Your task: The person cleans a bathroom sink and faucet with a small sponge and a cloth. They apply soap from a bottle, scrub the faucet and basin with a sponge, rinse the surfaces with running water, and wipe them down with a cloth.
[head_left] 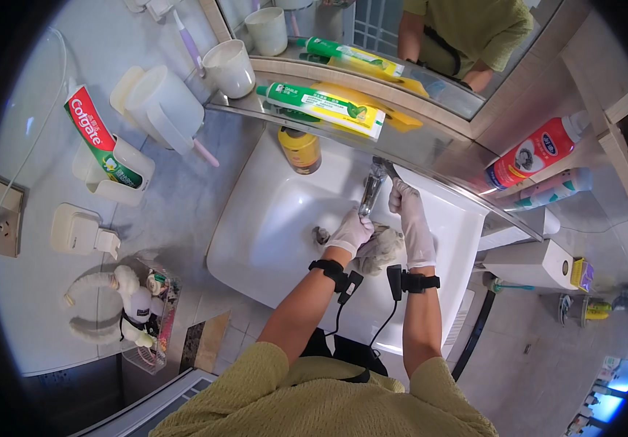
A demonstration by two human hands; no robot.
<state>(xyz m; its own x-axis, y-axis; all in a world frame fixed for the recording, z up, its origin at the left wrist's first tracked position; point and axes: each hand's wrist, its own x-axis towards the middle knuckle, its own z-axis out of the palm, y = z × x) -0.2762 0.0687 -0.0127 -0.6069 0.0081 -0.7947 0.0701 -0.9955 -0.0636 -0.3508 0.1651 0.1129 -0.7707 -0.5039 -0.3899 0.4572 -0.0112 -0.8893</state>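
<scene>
My left hand (350,234), in a white glove, has its fingers curled at the outlet end of a chrome faucet (372,188). Whether it grips the spout or a fold of cloth is hidden. The gloved right hand (411,213) is closed around the end of the faucet's lever handle (389,168). A wet, greyish-white cloth (382,254) lies bunched in the white washbasin (259,235), below and between my hands. A small dark, crumpled part (320,235) shows just left of my left hand.
A yellow bottle (299,150) stands on the basin's back rim. Above it, a ledge below the mirror (445,60) carries a green-and-yellow toothpaste tube (322,106) and a cup (229,68). Red spray can (532,153) sits at right. Wall holders (120,191) and a wire basket (169,311) are left.
</scene>
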